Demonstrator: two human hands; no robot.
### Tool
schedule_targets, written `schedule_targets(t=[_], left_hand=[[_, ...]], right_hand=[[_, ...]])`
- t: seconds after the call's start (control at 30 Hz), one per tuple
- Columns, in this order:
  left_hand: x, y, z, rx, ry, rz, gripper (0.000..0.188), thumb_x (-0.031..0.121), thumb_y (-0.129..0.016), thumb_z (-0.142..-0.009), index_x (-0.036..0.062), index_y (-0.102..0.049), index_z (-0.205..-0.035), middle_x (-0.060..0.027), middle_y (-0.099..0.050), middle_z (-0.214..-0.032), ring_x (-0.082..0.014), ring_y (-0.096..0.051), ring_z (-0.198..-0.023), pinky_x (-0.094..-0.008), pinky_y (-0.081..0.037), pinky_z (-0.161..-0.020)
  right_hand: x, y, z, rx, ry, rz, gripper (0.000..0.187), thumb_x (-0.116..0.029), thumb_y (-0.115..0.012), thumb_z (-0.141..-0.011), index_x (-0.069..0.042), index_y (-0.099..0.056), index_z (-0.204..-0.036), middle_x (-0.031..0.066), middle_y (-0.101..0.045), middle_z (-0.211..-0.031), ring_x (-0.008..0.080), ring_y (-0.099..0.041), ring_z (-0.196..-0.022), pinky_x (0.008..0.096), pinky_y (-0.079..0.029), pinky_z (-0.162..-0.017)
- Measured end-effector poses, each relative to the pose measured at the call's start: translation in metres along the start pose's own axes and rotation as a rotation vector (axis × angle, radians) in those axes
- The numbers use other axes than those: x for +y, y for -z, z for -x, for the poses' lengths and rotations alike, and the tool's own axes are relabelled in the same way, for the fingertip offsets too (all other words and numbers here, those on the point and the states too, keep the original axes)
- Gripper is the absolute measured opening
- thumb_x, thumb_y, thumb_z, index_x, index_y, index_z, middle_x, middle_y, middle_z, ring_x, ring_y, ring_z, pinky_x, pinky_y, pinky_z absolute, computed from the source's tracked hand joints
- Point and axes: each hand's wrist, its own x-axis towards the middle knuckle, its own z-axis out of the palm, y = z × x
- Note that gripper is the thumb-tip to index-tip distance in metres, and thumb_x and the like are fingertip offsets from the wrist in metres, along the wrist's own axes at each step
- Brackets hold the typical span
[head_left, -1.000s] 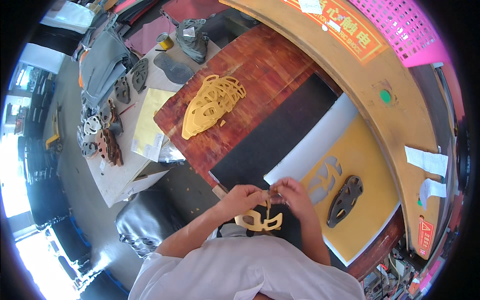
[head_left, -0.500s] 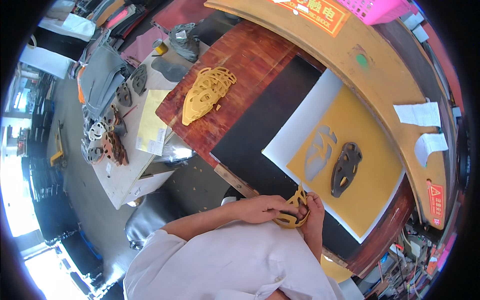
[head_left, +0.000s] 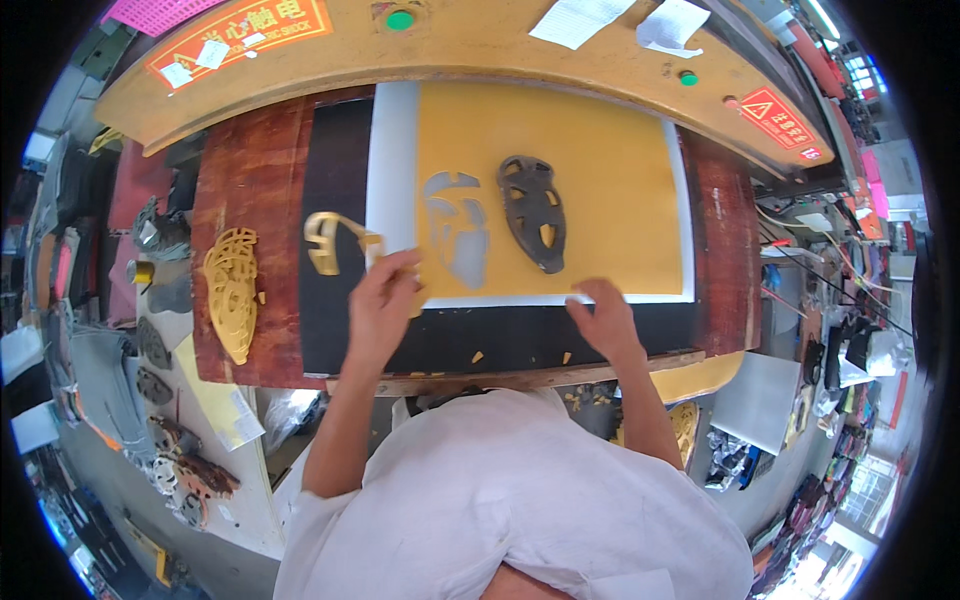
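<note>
My left hand (head_left: 378, 308) grips a yellow cut-out shoe-upper piece (head_left: 321, 250), which spreads out to the left over the black board (head_left: 335, 180). My right hand (head_left: 606, 318) is empty, fingers apart, above the front edge of the yellow sheet (head_left: 610, 200). On that sheet lies a dark cutting die (head_left: 537, 215) with several openings. Left of the die, a hole of similar outline in the sheet shows the pale layer (head_left: 395, 160) beneath. A pile of yellow cut-out pieces (head_left: 231, 310) rests on the reddish wooden table (head_left: 265, 170).
A yellow machine beam (head_left: 480, 55) with green buttons spans the far side. Small yellow scraps (head_left: 477, 357) lie near the front edge. A side table (head_left: 255, 500) at left carries dark and brown cut-outs. A grey panel (head_left: 757, 400) stands at right.
My view has turned right toward the table. My hands have parted and moved out over the board; the left keeps the yellow piece, the right has let go of it.
</note>
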Motion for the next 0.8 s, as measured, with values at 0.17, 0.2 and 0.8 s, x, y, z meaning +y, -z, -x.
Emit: schedule_targets(t=[0.17,0.2,0.8], left_hand=[[-0.035,-0.027,-0.018,-0.093,0.124,-0.145,0.078,0.002,-0.062,-0.098,0.0075,-0.027,-0.168,-0.011,-0.063,-0.119,-0.0159,-0.065,-0.099,-0.0277,-0.054,-0.092],[-0.037,-0.031,-0.018,-0.12,0.084,-0.127,0.091,0.001,-0.061,-0.097,0.0092,-0.008,-0.171,-0.0132,-0.065,-0.118,-0.0179,-0.065,-0.107,-0.0317,-0.055,-0.094],[-0.033,-0.042,0.007,0.008,0.276,0.238,0.042,0.01,-0.056,-0.1,0.0012,-0.054,-0.14,-0.0054,-0.059,-0.103,-0.0125,-0.054,-0.086,-0.0291,-0.048,-0.082]], right_hand=[[-0.031,-0.03,-0.059,0.027,-0.171,-0.527,0.047,-0.022,-0.076,-0.095,-0.003,-0.065,-0.136,0.0141,-0.071,-0.103,0.0262,-0.069,-0.087,0.0381,-0.058,-0.077],[-0.043,-0.04,-0.062,-0.096,-0.288,-0.711,0.051,-0.022,-0.076,-0.095,-0.003,-0.062,-0.14,0.0124,-0.071,-0.102,0.0223,-0.068,-0.086,0.0357,-0.058,-0.075],[-0.038,-0.028,-0.101,0.188,-0.049,-0.105,0.072,-0.033,-0.083,-0.082,-0.008,-0.06,-0.146,0.0223,-0.055,-0.144,0.0428,-0.052,-0.13,0.0505,-0.049,-0.106]])
